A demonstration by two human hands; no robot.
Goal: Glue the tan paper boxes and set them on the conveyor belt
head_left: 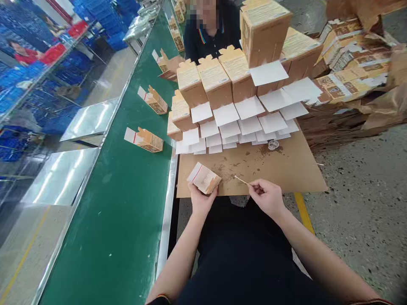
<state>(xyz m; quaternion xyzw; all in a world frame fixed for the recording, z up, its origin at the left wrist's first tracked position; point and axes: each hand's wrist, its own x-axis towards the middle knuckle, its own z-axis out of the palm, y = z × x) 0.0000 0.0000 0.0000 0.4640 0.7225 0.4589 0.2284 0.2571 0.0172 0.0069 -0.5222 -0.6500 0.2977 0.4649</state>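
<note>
My left hand [202, 202] is wrapped round the lower end of a small cardboard box [205, 178], tilted over the front edge of the brown cardboard sheet [295, 169]. The box's white flap with a red strip points up and left. Between the thumb and fingers of my right hand [266, 195] is a cotton swab [241, 180], its pale tip pointing left toward the box but apart from it. A small clear dish [273, 145] sits on the sheet among dark wet spots, beyond my right hand.
Stacked cardboard boxes [213, 80] with white flaps hanging out fill the far side of the sheet. Single open boxes [149, 140] stand on the green conveyor belt [127, 220] at left. A person [211, 29] sits behind the stack. Flattened cartons [352, 80] lie at right.
</note>
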